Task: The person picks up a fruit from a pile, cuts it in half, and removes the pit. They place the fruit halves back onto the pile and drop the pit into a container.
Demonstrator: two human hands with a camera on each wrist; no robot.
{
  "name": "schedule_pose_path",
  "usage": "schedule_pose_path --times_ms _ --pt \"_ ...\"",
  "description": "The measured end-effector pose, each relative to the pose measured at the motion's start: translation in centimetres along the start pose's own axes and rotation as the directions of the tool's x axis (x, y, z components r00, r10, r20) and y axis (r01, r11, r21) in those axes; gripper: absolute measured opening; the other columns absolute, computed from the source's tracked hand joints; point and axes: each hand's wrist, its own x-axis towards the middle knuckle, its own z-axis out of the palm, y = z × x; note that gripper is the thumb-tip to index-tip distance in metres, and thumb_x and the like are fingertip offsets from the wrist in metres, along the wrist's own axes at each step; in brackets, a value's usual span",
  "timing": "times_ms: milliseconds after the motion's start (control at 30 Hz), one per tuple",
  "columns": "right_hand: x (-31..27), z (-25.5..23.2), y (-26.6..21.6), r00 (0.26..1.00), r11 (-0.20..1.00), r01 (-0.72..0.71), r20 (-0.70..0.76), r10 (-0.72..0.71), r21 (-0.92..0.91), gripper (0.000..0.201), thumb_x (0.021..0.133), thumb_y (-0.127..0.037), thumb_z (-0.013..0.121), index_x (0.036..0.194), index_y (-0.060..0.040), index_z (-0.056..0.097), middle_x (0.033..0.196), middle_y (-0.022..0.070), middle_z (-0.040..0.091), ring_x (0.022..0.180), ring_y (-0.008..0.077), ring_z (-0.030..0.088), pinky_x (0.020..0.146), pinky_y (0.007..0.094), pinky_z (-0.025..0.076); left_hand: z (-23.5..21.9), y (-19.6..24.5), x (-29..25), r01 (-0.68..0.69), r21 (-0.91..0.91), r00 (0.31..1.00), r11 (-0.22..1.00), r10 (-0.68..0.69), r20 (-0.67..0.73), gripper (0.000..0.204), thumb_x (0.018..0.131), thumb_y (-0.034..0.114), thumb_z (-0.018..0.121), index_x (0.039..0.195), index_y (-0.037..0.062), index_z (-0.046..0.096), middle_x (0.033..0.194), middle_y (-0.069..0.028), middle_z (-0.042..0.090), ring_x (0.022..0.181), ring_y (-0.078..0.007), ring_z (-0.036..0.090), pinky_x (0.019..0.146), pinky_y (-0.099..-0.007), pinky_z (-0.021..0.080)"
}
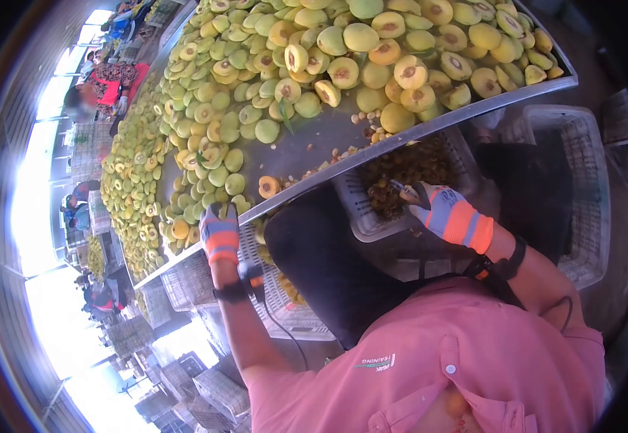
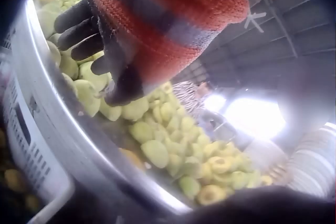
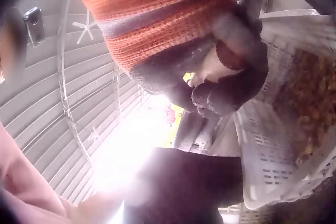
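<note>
Grips a small tool (image 1: pixel 406 191) in the gloved right hand (image 1: pixel 450 215), at three o'clock in the head view, fingers curled round the handle, metal tip toward ten. Lets the gloved left hand (image 1: pixel 220 234) hang over the edge of a table (image 1: pixel 314 148) at nine o'clock, fingers parted and loosely bent above yellow-green fruit (image 1: pixel 234 183); cannot tell whether touching any. Has a white crate (image 1: pixel 351 206) of brown pieces (image 1: pixel 429 162) at two o'clock, near the tool. Bears more fruit, many with cut faces showing, across the table from twelve to nine. Includes another crate (image 1: pixel 594 216) at three, beyond the right hand, a low basket (image 1: pixel 299 321) at seven, and people (image 1: pixel 115 83) far off at ten.
</note>
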Motion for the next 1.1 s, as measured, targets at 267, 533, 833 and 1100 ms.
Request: schedule_pose_path --times_ms 267,533,833,1100 --pt "-0.5 -1.0 -1.8 0.990 0.995 0.068 0.129 -0.058 -0.076 0.045 0.087 -0.037 0.059 0.112 0.0006 0.057 0.102 0.0252 0.065 0.100 0.0394 0.062 0.086 0.0430 0.049 4.2 2.3 7.8 0.042 0.390 0.983 0.920 -0.108 0.150 0.083 0.076 0.053 0.069 0.136 0.0002 0.044 0.129 -0.0243 0.057 0.119 -0.0369 0.056 0.097 -0.0426 0.045" --pt "0.1 -0.3 -0.8 0.983 0.972 0.162 0.054 -0.173 0.170 0.040 0.085 -0.033 0.063 0.111 -0.0025 0.059 0.100 0.0206 0.066 0.096 0.0378 0.063 0.082 0.0413 0.050 2.0 1.3 6.0 0.137 -0.919 0.960 0.371 0.178 0.215 0.041 0.084 0.004 0.067 0.122 -0.0043 0.053 0.102 -0.0149 0.067 0.088 -0.0241 0.067 0.077 -0.0361 0.057" --pt "-1.2 -3.0 -4.4 0.916 0.720 0.400 -0.231 -0.328 0.567 0.028 0.085 -0.008 0.064 0.111 -0.0003 0.060 0.095 0.0144 0.067 0.082 0.0213 0.061 0.077 0.0336 0.048 0.2 13.9 -7.7 -0.452 -0.684 0.816 0.572 0.575 -0.059 0.024 0.092 -0.003 0.051 0.114 -0.0019 0.058 0.100 -0.0089 0.066 0.088 -0.0181 0.064 0.076 -0.0295 0.053" --pt "-0.4 -2.7 -3.6 0.920 0.810 0.375 -0.290 -0.264 0.450 0.025 0.087 -0.020 0.061 0.107 -0.0054 0.059 0.095 0.0178 0.066 0.087 0.0368 0.063 0.077 0.0405 0.049 5.0 17.2 -9.7 -0.654 -0.475 0.719 0.588 0.679 -0.150 0.027 0.082 0.008 0.071 0.105 -0.0014 0.060 0.095 -0.0120 0.066 0.098 -0.0217 0.062 0.084 -0.0305 0.050"
